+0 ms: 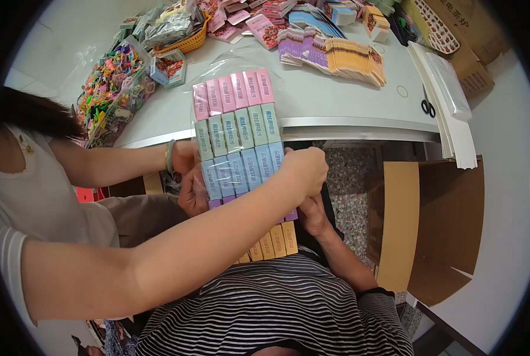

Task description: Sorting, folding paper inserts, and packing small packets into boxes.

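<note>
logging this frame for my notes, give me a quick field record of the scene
held: clear bag of coloured boxes, rows pink, green, blue, purple, yellow
left hand: grips bag's left edge
right hand: grips bag's lower right edge
co-worker's hands: also on the bag, both sides
table: card stacks, scissors, basket

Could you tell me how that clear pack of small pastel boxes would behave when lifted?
The clear plastic pack of small pastel boxes would probably flex between rows, as only film joins the separate boxes. Its glossy film may be slippery. It likely needs several hands: the right hand and a co-worker's hand both grip it.
</note>
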### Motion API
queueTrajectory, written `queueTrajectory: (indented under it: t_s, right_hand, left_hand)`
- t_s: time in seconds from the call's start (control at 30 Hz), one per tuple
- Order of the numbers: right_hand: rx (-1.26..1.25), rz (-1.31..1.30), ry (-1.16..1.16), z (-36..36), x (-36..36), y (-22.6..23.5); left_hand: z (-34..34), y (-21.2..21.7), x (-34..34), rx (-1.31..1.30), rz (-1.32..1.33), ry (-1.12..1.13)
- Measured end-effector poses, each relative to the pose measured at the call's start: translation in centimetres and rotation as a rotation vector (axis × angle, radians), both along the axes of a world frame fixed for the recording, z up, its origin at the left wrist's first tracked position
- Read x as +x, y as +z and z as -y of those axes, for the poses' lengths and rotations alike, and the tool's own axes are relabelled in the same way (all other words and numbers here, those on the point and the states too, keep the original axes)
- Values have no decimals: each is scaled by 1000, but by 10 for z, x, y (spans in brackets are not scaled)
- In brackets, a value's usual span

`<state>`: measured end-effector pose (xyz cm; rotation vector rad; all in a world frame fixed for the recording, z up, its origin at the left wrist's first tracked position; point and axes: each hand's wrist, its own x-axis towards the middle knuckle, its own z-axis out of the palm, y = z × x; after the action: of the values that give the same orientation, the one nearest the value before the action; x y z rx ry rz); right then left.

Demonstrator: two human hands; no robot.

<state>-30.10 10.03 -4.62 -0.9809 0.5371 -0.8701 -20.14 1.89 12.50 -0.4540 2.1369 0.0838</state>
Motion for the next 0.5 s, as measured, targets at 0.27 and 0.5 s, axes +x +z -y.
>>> queueTrajectory:
  t_s: [0.27,0.5]
  right_hand:
    - [-101,-644,-185,37,16,38]
    - [-362,-273,-319,48,-4,-2]
  left_hand:
    - [-10,-42,-30,-476,753,-514]
    - [-38,-88,-16,-986,1434,-1061]
